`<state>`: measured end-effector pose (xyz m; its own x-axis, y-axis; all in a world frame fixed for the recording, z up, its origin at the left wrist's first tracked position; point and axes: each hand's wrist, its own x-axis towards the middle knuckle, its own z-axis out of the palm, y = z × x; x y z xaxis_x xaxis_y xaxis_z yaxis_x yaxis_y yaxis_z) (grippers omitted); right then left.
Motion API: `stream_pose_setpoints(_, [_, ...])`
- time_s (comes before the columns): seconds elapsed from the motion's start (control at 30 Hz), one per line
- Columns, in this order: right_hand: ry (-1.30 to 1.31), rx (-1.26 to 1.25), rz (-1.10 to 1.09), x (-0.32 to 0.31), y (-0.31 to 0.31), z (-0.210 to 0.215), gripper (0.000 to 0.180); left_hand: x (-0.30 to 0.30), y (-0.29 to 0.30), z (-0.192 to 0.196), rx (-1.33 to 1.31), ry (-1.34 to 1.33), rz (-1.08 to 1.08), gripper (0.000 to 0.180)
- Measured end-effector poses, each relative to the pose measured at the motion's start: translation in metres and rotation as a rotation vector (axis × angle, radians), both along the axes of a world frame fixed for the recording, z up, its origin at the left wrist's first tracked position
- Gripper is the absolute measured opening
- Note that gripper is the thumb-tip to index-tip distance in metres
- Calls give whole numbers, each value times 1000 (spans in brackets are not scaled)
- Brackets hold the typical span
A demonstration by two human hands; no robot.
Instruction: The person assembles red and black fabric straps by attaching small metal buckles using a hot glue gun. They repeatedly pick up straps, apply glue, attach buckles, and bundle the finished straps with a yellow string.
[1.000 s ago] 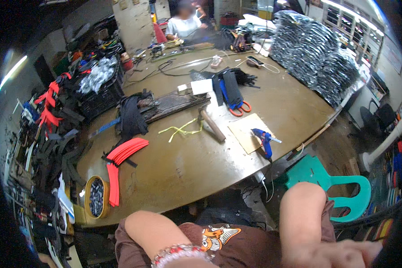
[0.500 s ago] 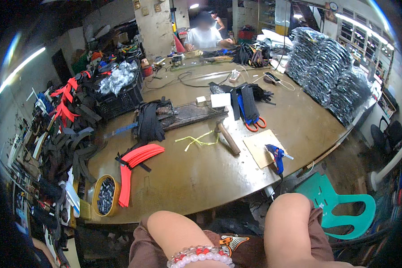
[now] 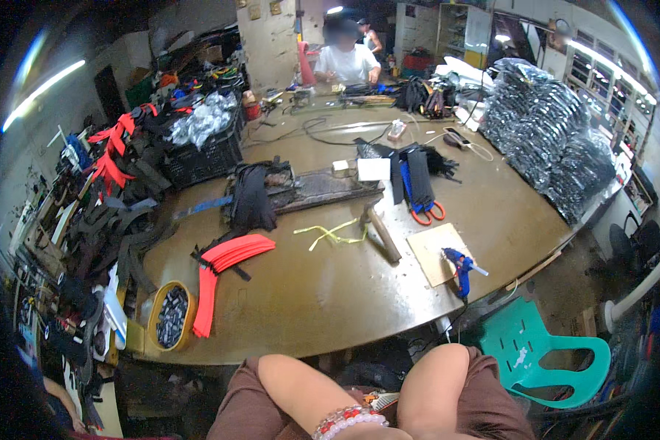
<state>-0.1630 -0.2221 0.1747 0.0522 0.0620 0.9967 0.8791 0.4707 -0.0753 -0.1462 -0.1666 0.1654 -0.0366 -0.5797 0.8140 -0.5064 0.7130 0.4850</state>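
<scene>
On the bench [image 3: 312, 304], a yellow tub [image 3: 190, 315] of dark pieces [image 3: 172, 315] is placed at left, with red strips [image 3: 235, 253] fanned just beside it. Lower centre, the left forearm [image 3: 297, 385], ringed by beaded bracelets [image 3: 352, 420], is angled inward; the right forearm [image 3: 429, 392] is drawn in. The right hand, visible a second ago, has been taken below the picture, so no handling is shown; whether anything is held by the hands cannot be told. Rightward, a blue glue gun [image 3: 462, 271] is rested on a board [image 3: 427, 253].

A blue glue gun [image 3: 461, 272] lies near a hammer [image 3: 384, 234] on the table [image 3: 315, 301].
</scene>
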Motion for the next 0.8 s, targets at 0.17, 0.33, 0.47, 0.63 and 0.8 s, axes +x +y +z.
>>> stream_pose_setpoints(0.17, [-11, -67, -89, 17, 9, -11, 24, 19, 15, -39, 3, -51, 103, 50])
stream_pose_setpoints(0.33, [-149, -264, -294, 55, 2, 30, 25, 67, 62, -80, -113, -271, 471, 52])
stream_pose_setpoints(0.47, [-225, -846, -346, 80, -28, 88, 29, 157, 112, -112, -265, -313, 1230, 53])
stream_pose_setpoints(0.63, [-440, -626, -731, 74, -27, 114, 45, 231, 132, -173, -333, 414, 1534, 37])
stream_pose_setpoints(0.8, [-224, -961, -1536, 188, -59, 48, 22, 241, 146, -191, -102, 652, 1501, 19])
